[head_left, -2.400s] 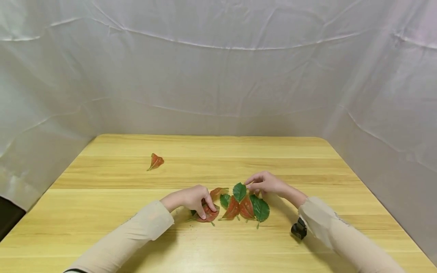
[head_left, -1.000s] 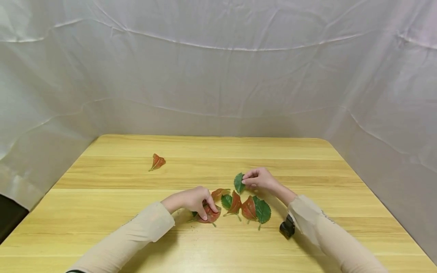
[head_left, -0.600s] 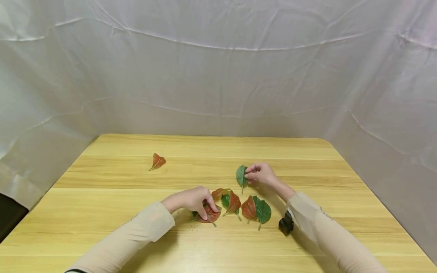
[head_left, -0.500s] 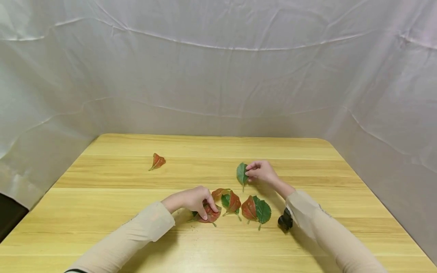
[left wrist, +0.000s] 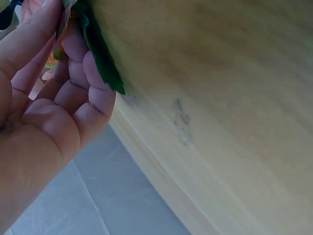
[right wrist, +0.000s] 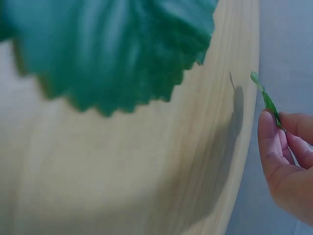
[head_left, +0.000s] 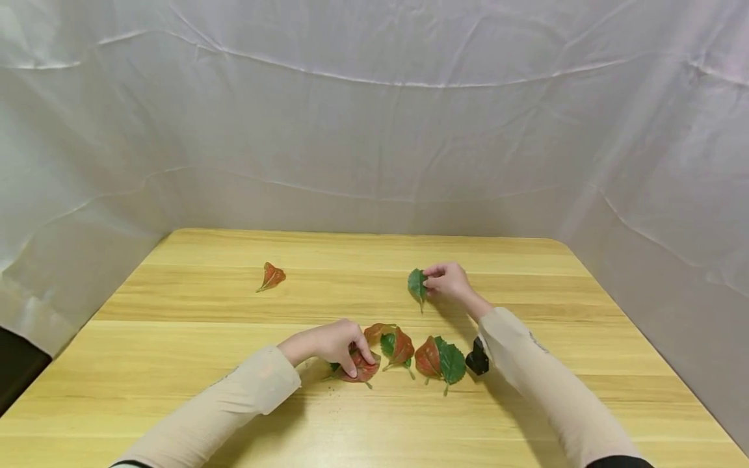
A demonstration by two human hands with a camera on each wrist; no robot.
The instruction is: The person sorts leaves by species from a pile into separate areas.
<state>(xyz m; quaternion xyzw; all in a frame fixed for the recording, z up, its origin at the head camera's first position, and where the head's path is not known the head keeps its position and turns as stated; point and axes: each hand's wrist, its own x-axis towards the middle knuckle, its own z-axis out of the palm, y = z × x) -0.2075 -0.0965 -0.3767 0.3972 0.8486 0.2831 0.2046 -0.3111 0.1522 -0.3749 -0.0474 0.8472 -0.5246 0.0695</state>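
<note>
My right hand (head_left: 449, 281) pinches a green artificial leaf (head_left: 416, 283) by its edge, stem hanging toward me. In the right wrist view the same leaf (right wrist: 270, 104) shows edge-on between thumb and fingers. Lower on the left, my left hand (head_left: 335, 343) holds a red leaf (head_left: 367, 369) between thumb and fingers, with a green leaf (left wrist: 100, 54) against its curled fingers in the left wrist view. Beside it lie overlapping leaves: an orange-red one (head_left: 376, 331) and a red one (head_left: 402, 346) over a green one. Another red leaf (head_left: 428, 357) overlaps a green leaf (head_left: 452, 362).
A lone red leaf (head_left: 272, 276) lies farther back on the left of the wooden table (head_left: 205, 383). Pale sheeting (head_left: 374, 143) stands behind and beside the table. A black wrist camera (head_left: 477, 358) hangs under the right wrist. One green leaf (right wrist: 112, 49) looms close in the right wrist view.
My right hand has taken hold of the green leaf and carried it away from the cluster, toward the back of the table. The left hand has stayed in place.
</note>
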